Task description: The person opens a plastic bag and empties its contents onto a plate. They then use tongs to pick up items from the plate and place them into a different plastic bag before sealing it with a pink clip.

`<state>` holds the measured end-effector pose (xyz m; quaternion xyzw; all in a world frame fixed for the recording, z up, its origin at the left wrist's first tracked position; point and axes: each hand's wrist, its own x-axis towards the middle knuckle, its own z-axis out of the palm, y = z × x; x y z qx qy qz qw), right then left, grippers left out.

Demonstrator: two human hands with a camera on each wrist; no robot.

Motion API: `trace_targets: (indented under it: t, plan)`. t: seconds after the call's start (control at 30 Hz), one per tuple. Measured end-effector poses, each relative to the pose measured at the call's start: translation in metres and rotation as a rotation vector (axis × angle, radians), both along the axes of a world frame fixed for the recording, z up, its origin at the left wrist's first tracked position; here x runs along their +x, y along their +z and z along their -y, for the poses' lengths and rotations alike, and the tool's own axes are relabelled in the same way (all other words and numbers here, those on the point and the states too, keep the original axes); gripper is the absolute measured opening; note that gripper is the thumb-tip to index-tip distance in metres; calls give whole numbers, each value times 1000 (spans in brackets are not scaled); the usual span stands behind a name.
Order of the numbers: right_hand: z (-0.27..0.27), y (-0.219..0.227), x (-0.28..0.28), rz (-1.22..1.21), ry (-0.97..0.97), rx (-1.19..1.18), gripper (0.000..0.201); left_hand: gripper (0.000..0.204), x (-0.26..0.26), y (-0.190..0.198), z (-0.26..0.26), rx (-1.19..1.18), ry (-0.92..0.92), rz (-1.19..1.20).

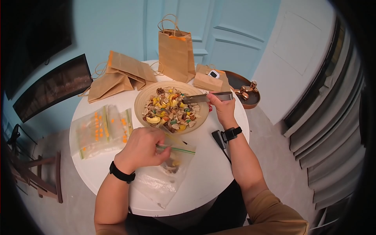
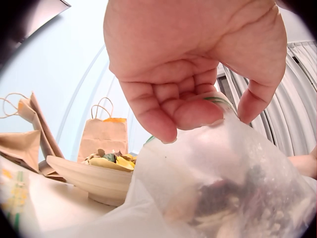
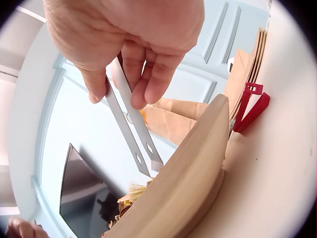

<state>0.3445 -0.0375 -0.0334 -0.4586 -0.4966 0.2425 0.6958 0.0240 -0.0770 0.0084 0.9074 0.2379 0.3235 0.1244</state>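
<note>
Much of the upper edge of the clear plastic zip bag with a green seal strip (image 1: pixel 158 188) was hidden under my left hand (image 1: pixel 144 146), whose fingers pinched it beside the strip. Below them, the dried pieces inside it were a hazy dark and yellowish patch, too blurred to tell apart. The fingers of my right hand (image 1: pixel 222 111) grasped the flat silver metal tongs (image 1: pixel 201 98) and covered their rear end; whether the tips touched anything I could not tell.

The tongs' long axis ran sideways, almost level, their tips pointing left from my right fingers over the round pale wooden bowl (image 1: pixel 140 102). The bag stretched from my left fingers back towards me, one lower corner aimed at the near edge of the round white table (image 1: pixel 211 172), its green strip running off to the right of those fingers.

The tongs looked smooth, their two arms a little apart, each with a small diamond-shaped hole near its end, and teeth showed on one tip. The bag was thin, creased and shiny. Ahead of my left fingers, the bowl held a mix of dried yellow, brown and green pieces (image 1: pixel 172 107); left of them lay clear bags with orange markings (image 1: pixel 96 131). A red plastic clip (image 3: pixel 251 106) lay beyond the bowl from my right fingers, just beside its base.
</note>
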Motion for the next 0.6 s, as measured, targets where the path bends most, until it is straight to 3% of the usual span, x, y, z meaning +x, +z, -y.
trace_targets:
  t: [0.27, 0.6]
  plan:
    - [4, 4, -1, 132, -2, -83, 31, 27, -2, 0, -1, 5, -11, 30]
    - [-1, 0, -5, 77, 22, -43, 32, 27, -1, 0, -2, -16, -10, 17]
